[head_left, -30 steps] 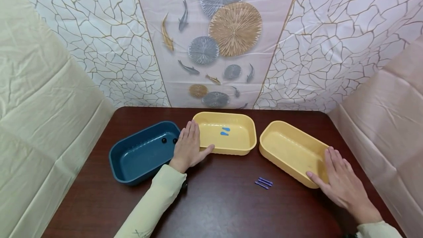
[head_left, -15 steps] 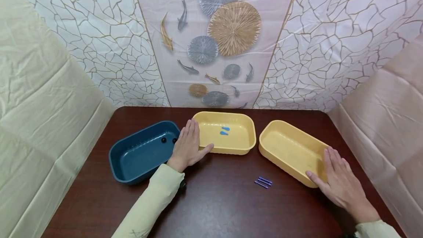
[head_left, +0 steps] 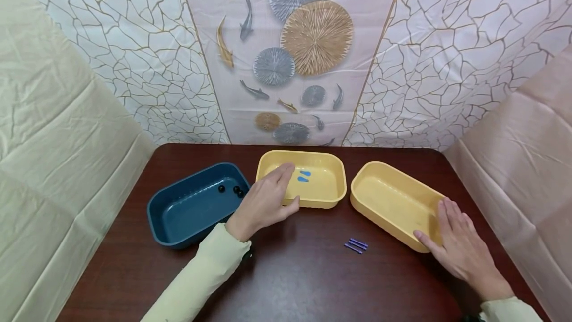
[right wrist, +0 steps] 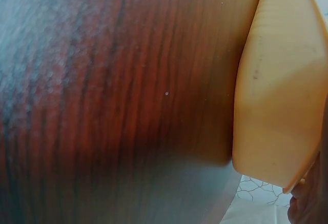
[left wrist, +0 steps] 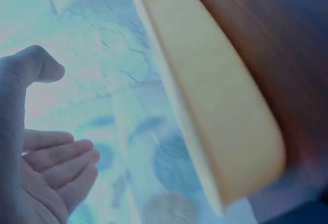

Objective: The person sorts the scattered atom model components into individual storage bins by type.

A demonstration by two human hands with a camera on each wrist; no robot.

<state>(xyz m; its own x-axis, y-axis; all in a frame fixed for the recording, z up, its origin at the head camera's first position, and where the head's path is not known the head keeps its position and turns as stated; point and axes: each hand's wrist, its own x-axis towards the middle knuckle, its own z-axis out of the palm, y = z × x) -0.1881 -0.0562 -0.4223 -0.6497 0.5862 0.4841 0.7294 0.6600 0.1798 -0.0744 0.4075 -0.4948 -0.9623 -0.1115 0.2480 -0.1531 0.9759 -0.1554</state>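
Observation:
In the head view my left hand [head_left: 264, 199] hovers over the front left of the middle yellow tub [head_left: 331, 189]. Its fingers point towards two small blue drop-shaped pieces [head_left: 303, 179] on the tub floor. The left wrist view shows that hand [left wrist: 59, 170] with fingers extended, thumb apart and nothing held, beside a yellow tub wall [left wrist: 210, 96]. My right hand [head_left: 464, 250] rests with straight fingers on the near right end of the right yellow tub [head_left: 393, 205]. From the right wrist, the tub's outer wall [right wrist: 282, 90] hides most of that hand.
A dark blue tub [head_left: 185, 220] stands at the left with several black balls [head_left: 221, 189] inside. Several thin purple sticks [head_left: 356, 246] lie on the brown table [head_left: 308, 272] in front of the yellow tubs. Patterned cloth [head_left: 286, 98] hangs behind the table.
My left hand has left the middle tub's left end and moved right over it, its fingers turning rightward. More black balls now show in the blue tub. My right hand stays put.

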